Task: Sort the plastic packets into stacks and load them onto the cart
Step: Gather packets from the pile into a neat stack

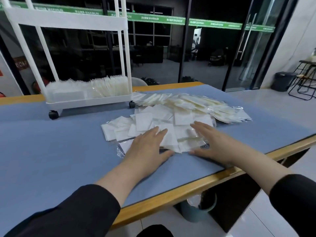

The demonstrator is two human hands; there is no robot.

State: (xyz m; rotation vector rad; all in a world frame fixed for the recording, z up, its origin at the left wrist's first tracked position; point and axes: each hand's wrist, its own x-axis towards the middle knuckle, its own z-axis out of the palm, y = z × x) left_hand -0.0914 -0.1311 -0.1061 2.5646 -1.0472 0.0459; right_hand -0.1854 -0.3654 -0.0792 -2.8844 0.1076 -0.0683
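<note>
Both your hands flat on the near edge of the packet pile, cart off to the left.

Far left: white cart [73, 65] stands on the blue tabletop [51, 151], black wheels down; its bottom shelf holds packets, clear ones at left, cream ones upright at right [109, 88]. Centre: your left hand [147, 144] lies palm down on the pile's near-left edge, fingers [159, 132] straight and slightly spread, thumb out along the tabletop, gripping nothing. Loose pile of packets [179, 117] just right of the cart: white squares nearer you, cream ones behind and to the right. Your right hand [215, 144] rests palm down on the near-right edge, fingers straight, slightly apart, holding nothing. Far right, on the floor: dark bin [282, 81], black stool [306, 79].
</note>
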